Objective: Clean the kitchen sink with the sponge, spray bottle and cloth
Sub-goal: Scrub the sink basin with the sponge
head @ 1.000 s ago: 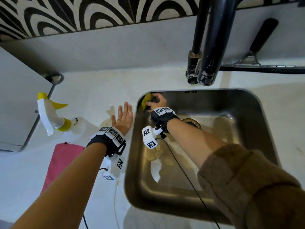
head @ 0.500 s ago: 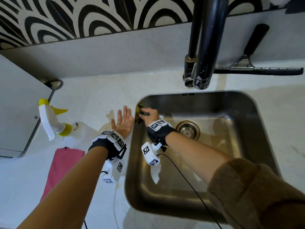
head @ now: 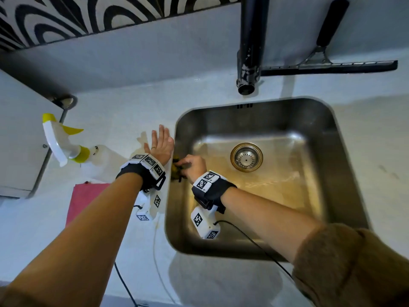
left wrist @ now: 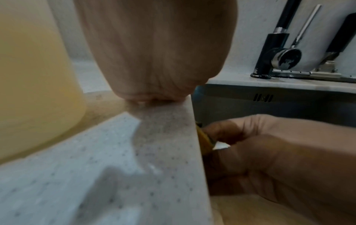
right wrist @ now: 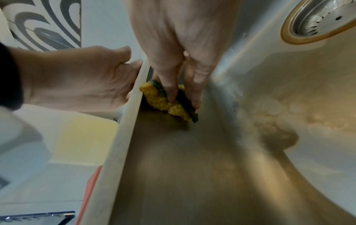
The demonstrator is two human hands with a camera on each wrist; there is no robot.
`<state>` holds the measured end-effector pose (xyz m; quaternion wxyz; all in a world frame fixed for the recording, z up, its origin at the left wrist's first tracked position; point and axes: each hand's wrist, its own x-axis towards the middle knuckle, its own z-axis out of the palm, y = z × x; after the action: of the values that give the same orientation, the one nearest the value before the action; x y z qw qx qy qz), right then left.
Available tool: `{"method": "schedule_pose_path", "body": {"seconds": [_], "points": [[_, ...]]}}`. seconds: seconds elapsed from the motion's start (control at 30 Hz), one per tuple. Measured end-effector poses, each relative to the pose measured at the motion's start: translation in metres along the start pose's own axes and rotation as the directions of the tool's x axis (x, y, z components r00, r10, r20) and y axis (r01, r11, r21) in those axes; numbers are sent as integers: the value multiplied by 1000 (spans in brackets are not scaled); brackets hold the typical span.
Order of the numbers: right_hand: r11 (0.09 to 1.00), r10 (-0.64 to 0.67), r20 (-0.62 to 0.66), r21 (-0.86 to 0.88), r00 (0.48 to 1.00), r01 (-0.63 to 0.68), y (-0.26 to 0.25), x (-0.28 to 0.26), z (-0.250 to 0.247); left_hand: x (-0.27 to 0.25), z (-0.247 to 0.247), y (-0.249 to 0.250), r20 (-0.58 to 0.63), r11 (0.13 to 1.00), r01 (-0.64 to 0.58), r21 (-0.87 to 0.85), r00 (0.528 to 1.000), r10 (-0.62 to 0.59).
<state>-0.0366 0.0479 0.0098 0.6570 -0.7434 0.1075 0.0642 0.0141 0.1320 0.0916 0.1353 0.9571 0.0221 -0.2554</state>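
Note:
My right hand (head: 190, 166) grips a yellow and green sponge (right wrist: 163, 100) and presses it against the left inner wall of the steel sink (head: 345, 156). In the head view the sponge (head: 176, 170) shows just left of the fingers. My left hand (head: 159, 144) lies flat and open on the countertop beside the sink's left rim; the right wrist view shows this hand (right wrist: 80, 80) resting at the edge. A white spray bottle (head: 66, 147) with a yellow nozzle stands to its left. A pink cloth (head: 85, 200) lies on the counter under my left forearm.
A black faucet (head: 250, 52) hangs over the sink's back edge. A black squeegee (head: 327, 63) leans on the back wall at the right. The drain strainer (head: 246, 157) sits in the wet basin floor. A white cabinet door (head: 20, 138) stands at the far left.
My right hand has slid the sponge along the left sink wall from the back corner toward me. The left hand has stayed flat on the counter.

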Motion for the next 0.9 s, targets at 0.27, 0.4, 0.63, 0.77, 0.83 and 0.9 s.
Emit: {"method": "schedule_pose_path", "body": {"seconds": [0.27, 0.4, 0.63, 0.77, 0.83, 0.9], "points": [[980, 161, 69, 104, 984, -168, 3, -36, 4, 1, 5, -6, -63, 994, -61, 87, 996, 66], [985, 158, 84, 54, 984, -163, 1, -45, 4, 4, 4, -4, -33, 998, 32, 54, 999, -30], [991, 121, 201, -74, 972, -108, 3, -65, 0, -1, 3, -7, -32, 990, -64, 122, 997, 68], [977, 203, 400, -151, 894, -154, 0, -73, -3, 0, -1, -4, -20, 988, -70, 137, 997, 74], [959, 282, 488, -115, 826, -259, -6, -75, -9, -2, -5, -5, 16, 986, -44, 160, 999, 42], [952, 301, 531, -123, 792, -279, -11, -73, -16, -6, -6, -5, 22, 987, 0, 162, 1000, -4]]}}
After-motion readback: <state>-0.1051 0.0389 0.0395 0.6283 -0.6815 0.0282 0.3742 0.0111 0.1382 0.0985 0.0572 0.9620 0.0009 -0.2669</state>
